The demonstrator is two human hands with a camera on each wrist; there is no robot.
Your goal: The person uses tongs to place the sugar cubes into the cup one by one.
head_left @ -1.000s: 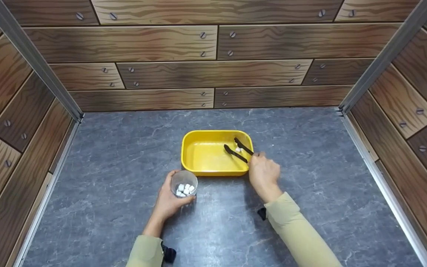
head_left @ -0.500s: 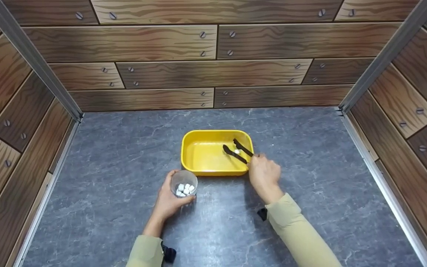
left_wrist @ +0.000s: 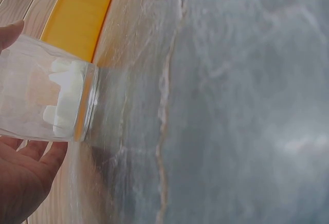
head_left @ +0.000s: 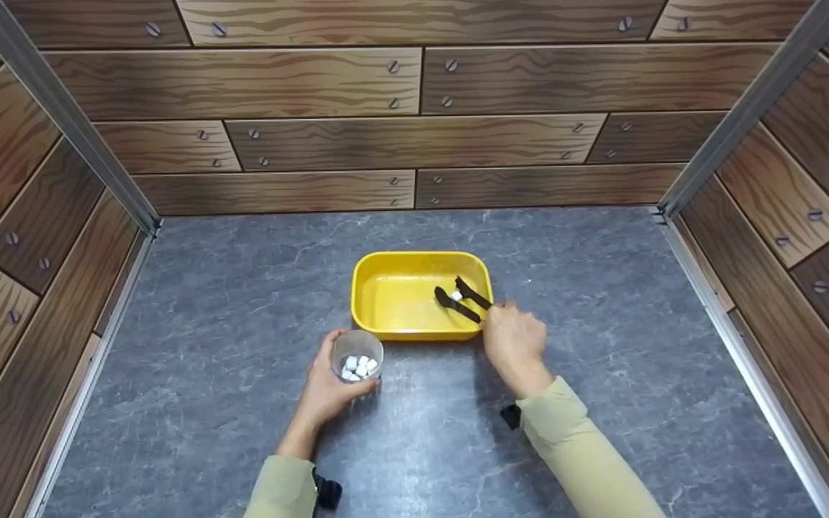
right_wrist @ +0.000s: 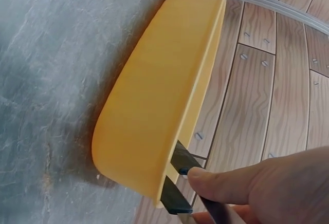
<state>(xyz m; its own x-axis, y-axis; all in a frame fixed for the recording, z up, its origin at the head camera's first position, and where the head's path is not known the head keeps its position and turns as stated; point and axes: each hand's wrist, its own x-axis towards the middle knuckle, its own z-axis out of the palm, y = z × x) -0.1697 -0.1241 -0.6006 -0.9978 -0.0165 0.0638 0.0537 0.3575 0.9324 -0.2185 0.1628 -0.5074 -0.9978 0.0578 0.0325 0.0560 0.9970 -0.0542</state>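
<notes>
My left hand [head_left: 329, 388] grips a clear plastic cup [head_left: 358, 345] just in front of a yellow tub [head_left: 400, 335]. Several white cubes [head_left: 360, 367] lie at the bottom of the cup; in the left wrist view they show through the wall of the cup [left_wrist: 31, 90]. With my right hand [head_left: 515, 342] I hold black tongs [head_left: 473, 294] over the tub's right side. Between the tong tips sits one white cube [head_left: 456, 296]; I cannot tell whether both tips touch it. The tub's near wall hides the tips in the right wrist view.
The tub stands on a grey marbled surface [head_left: 242, 324]. Wood-patterned panels [head_left: 314, 79] rise at the back and on both sides, with metal strips [head_left: 731, 345] along the side edges.
The tong tips have shifted slightly toward me and drawn closer together. The cube between them has moved a little left and nearer. My left hand and the cup stay in place.
</notes>
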